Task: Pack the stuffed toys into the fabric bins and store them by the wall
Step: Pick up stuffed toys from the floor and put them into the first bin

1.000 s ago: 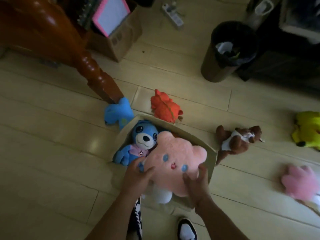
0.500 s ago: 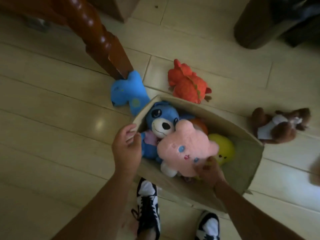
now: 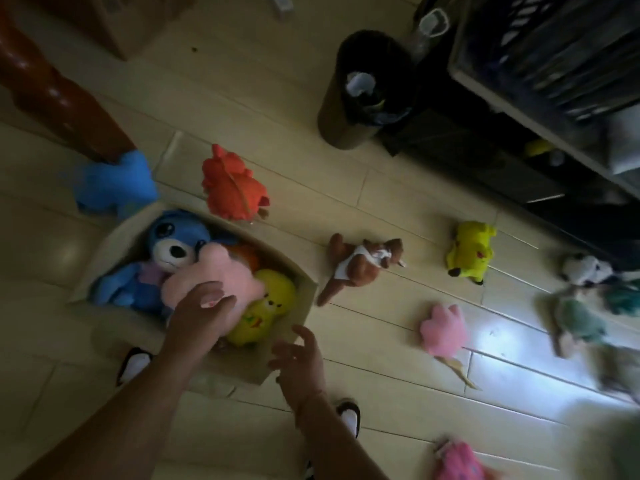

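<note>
Left hand [image 3: 201,310] presses the pink plush [image 3: 214,278] into the crowded fabric bin [image 3: 277,355], fingers spread; right hand [image 3: 301,358] hovers empty, fingers apart. Overstuffed toys might spring out.

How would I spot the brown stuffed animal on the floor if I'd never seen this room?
Start at the fabric bin full of toys. Just to its right on the pale wooden floor lies the brown stuffed animal, between the bin and a yellow plush. It is the only brown toy, and it wears a small white top.

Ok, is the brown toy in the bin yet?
No, the brown toy lies on the floor to the right of the bin, outside its wall.
</note>
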